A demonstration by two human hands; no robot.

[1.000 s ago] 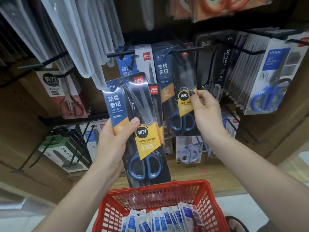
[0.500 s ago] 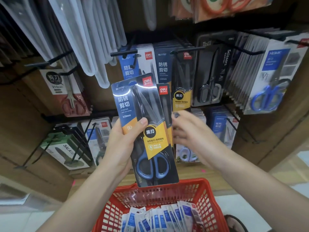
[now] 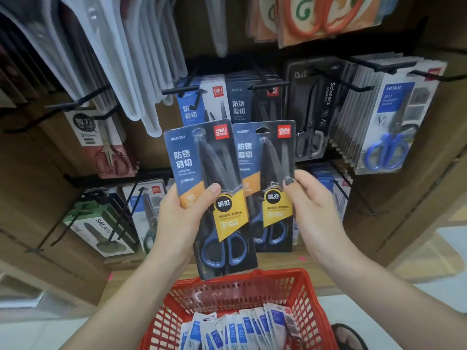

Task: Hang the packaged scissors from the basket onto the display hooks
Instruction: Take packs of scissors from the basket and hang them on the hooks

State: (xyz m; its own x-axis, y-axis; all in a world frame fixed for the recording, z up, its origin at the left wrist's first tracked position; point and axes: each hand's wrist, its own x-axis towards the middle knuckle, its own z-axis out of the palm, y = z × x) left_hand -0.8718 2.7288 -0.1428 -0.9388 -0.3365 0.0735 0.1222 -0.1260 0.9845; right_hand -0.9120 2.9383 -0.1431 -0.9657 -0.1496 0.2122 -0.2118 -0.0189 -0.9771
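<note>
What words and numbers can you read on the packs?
"deli", "防锈剪切", "220mm", "黑刃": left-hand scissors pack
"deli", "防锈剪切", "黑刃": right-hand scissors pack
"Scissors": black hanging pack
"HOME": blue-handled scissors pack
"210mm": red scissors pack
"SALA": green box
Small print: too blurred.

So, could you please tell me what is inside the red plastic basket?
The red plastic basket holds a row of blue-and-white flat packets standing on edge. Their contents cannot be made out, and they cover the basket's floor.
</note>
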